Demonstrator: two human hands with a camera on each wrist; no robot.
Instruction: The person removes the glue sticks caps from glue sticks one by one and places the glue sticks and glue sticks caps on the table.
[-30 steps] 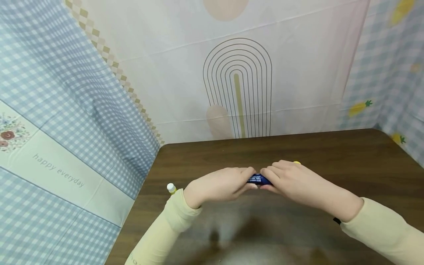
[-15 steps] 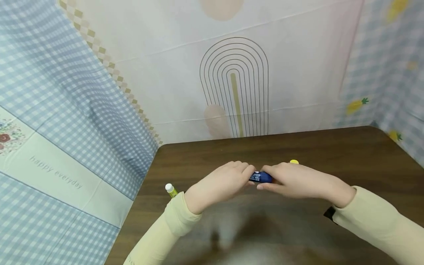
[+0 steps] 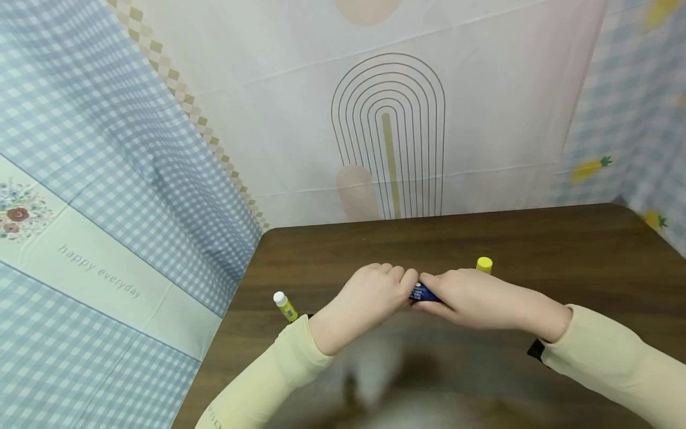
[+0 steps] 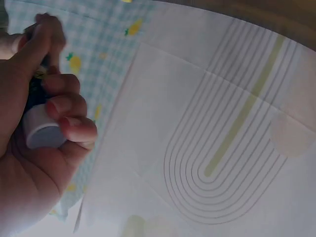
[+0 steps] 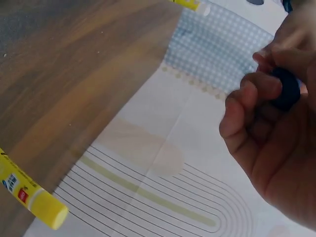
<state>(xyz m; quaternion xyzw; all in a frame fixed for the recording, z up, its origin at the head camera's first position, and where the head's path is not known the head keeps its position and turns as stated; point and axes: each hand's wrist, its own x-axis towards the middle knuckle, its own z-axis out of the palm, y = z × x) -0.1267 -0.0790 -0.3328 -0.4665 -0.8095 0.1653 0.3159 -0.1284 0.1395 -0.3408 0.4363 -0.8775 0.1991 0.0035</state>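
Note:
Both hands meet above the middle of the table on a dark blue glue stick [image 3: 423, 292] with white print. My left hand [image 3: 370, 304] grips one end. In the left wrist view its fingers [image 4: 66, 106] curl round the body, and a white round base [image 4: 43, 129] pokes out of the fist. My right hand [image 3: 485, 300] pinches the other end between thumb and fingers. The right wrist view shows the rounded blue end [image 5: 285, 90] inside those curled fingers. Most of the stick is hidden by the hands.
A yellow glue stick with a white end [image 3: 286, 305] stands left on the brown wooden table [image 3: 321, 250]. Another yellow glue stick [image 5: 29, 190], its yellow cap [image 3: 484, 265] showing behind the right hand, is on the right. Patterned cloths [image 3: 289, 119] hang behind and left.
The left hand has turned slightly, knuckles higher, and the hands are closer, so less of the blue stick shows. More of both yellow glue sticks is visible now.

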